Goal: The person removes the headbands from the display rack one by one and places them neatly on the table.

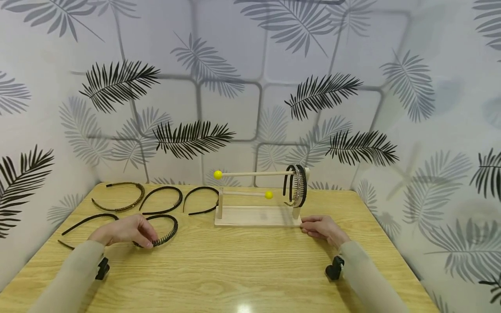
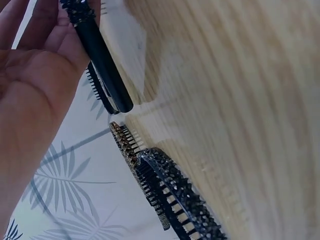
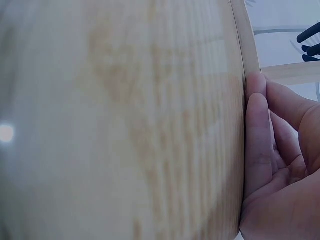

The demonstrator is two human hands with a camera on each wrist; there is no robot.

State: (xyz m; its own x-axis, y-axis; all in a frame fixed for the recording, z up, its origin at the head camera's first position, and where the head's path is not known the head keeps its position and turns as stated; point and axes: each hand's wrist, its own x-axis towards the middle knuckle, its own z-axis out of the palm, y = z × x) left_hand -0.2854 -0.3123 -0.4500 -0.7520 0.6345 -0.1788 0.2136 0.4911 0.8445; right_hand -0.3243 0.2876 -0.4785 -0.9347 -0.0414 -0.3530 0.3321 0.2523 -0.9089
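My left hand (image 1: 129,230) is low over the left side of the table and pinches a black headband (image 1: 175,226) with comb teeth near one end. In the left wrist view this headband (image 2: 102,62) has a smooth dark tip and a glittery stretch by the fingers. My right hand (image 1: 322,229) grips the right front corner of a wooden rack (image 1: 254,216) with thumb and fingers. Two rods with yellow ball ends run across the rack. Several headbands (image 1: 301,187), dark and silvery, hang together at the right end of the upper rod (image 1: 254,174).
Behind the left hand lie a brownish-gold headband (image 1: 137,201) and two black headbands (image 1: 179,200) (image 1: 203,188). Another dark headband (image 1: 88,218) lies partly hidden by the left hand and sleeve. A leaf-patterned wall (image 1: 235,108) stands behind the wooden table (image 1: 235,269).
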